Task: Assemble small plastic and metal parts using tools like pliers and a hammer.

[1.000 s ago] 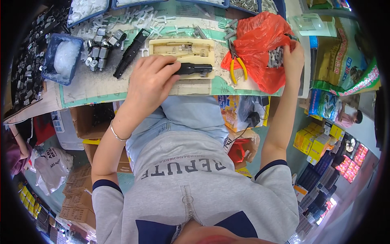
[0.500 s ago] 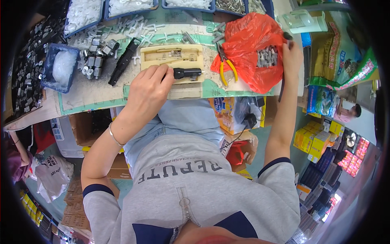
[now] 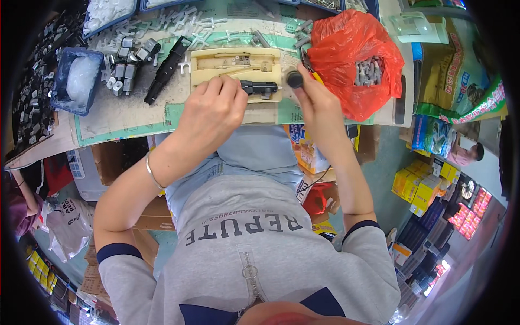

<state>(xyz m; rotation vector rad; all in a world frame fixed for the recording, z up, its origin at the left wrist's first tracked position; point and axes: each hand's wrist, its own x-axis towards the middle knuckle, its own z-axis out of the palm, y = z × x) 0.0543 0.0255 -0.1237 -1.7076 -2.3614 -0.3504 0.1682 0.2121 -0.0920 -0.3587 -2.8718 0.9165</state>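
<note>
A cream-coloured block-shaped holder [image 3: 236, 58] lies on the table before me. A black cylindrical part [image 3: 262, 87] rests in its near side. My left hand [image 3: 214, 108] is closed at the left end of that black part, the fingertips pressed together and hiding what they grip. Just right of the holder, my right hand [image 3: 320, 103] is closed around a tool with a round black end [image 3: 295, 79]; the rest of the tool is hidden. Yellow-handled pliers [image 3: 316, 76] lie partly covered behind the right hand.
Right of the hands is an open red plastic bag [image 3: 355, 40] of small grey parts [image 3: 369, 71]. A long black part [image 3: 165, 70], several metallic blocks [image 3: 125, 78] and a blue bin [image 3: 63, 81] holding a clear bag are at left. White plastic pieces [image 3: 173, 21] lie behind.
My right hand has come left from beyond the red bag to the holder, bringing the black-ended tool. My left hand remains at the black part. The whole view has shifted slightly.
</note>
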